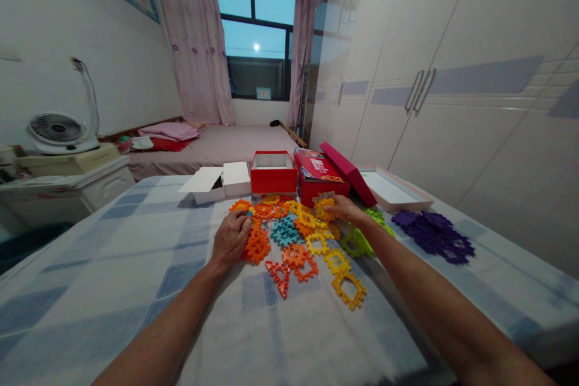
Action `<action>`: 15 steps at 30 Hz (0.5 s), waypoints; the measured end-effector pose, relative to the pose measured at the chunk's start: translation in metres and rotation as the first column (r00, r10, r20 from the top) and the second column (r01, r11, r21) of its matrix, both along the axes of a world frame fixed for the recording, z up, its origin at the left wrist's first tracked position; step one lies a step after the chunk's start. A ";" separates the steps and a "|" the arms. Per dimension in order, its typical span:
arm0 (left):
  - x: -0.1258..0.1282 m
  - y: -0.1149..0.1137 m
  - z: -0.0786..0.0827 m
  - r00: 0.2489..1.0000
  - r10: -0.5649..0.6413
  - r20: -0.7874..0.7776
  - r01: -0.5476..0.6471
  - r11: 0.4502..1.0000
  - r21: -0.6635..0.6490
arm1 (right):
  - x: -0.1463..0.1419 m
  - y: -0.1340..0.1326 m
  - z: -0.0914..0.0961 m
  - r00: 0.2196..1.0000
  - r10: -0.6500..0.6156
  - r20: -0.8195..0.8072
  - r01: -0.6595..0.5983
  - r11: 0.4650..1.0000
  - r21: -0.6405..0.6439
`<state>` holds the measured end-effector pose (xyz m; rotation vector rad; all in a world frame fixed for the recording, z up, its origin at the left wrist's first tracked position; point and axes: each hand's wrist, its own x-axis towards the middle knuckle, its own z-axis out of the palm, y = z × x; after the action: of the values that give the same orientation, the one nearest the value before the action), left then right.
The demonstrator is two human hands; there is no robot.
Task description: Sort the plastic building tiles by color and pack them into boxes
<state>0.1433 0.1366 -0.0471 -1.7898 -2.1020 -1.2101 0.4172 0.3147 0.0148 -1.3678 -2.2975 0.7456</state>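
My left hand lies at the left side of a pile of plastic interlocking pieces, its fingers loosely bent against the orange pieces. I see no piece lifted in it. At the back of the pile, my right hand pinches a yellow interlocking piece. Turquoise pieces sit in the middle, between the orange and yellow ones. Nearer to me are a red-orange triangular piece and a yellow ring-shaped piece. Green pieces show partly behind my right forearm.
Purple pieces are heaped at the right. Behind the pile stand a white box, an open red box and a red printed box with a red lid leaning on it. A shallow white tray lies farther right.
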 end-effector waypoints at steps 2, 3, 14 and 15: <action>0.000 0.000 -0.001 1.000 0.009 -0.005 -0.008 1.000 0.004 | 0.008 0.000 0.006 0.994 0.058 -0.093 -0.061 0.997 -0.036; 0.000 0.000 -0.001 1.000 0.008 -0.008 -0.008 1.000 0.005 | 0.011 0.001 0.008 0.989 0.083 -0.122 -0.091 0.994 -0.057; 0.000 -0.001 0.001 1.000 -0.011 -0.020 0.011 1.000 0.001 | -0.006 -0.006 -0.015 0.994 0.106 -0.032 -0.109 0.988 -0.109; 0.000 -0.001 0.001 1.000 -0.009 -0.021 0.009 1.000 0.000 | -0.007 -0.006 -0.016 0.994 0.106 -0.036 -0.109 0.989 -0.097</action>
<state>0.1432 0.1356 -0.0462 -1.8065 -2.0847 -1.1884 0.4107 0.3085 -0.0016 -1.2725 -2.3540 0.9186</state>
